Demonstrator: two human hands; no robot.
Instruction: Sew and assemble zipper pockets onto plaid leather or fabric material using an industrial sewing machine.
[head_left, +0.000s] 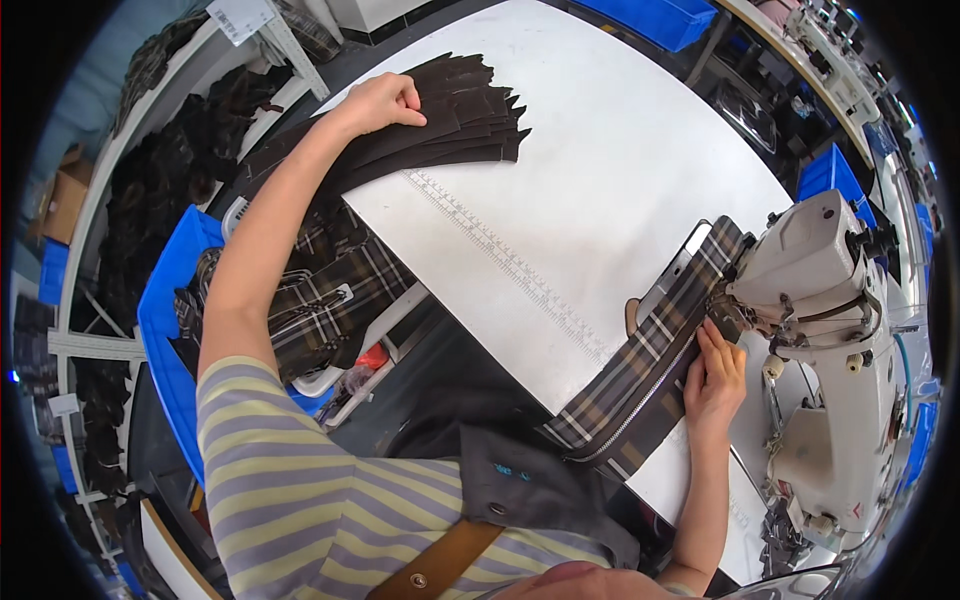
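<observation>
Plaid cloth with a zipper (645,352) lies along the right side of the white tabletop (620,140), its far end beside the head of the sewing machine (805,255) and its near end at the tabletop's near edge. To handle it well, the cloth should lie smooth, with the zipper straight and no fold caught near the machine; the fingertips there are best kept clear of the needle area. On the far left, one dark piece should be peeled from the fanned stack of dark fabric (490,130) without dragging its neighbours. The left hand (382,103) reaches far across the blue bin (163,330), elbow bent, its grip apparently closed in a pinch on a dark piece. The right hand (714,388) comes from the near side, fingers extended over the cloth, its grip flat and unclenched, pressing rather than grasping.
</observation>
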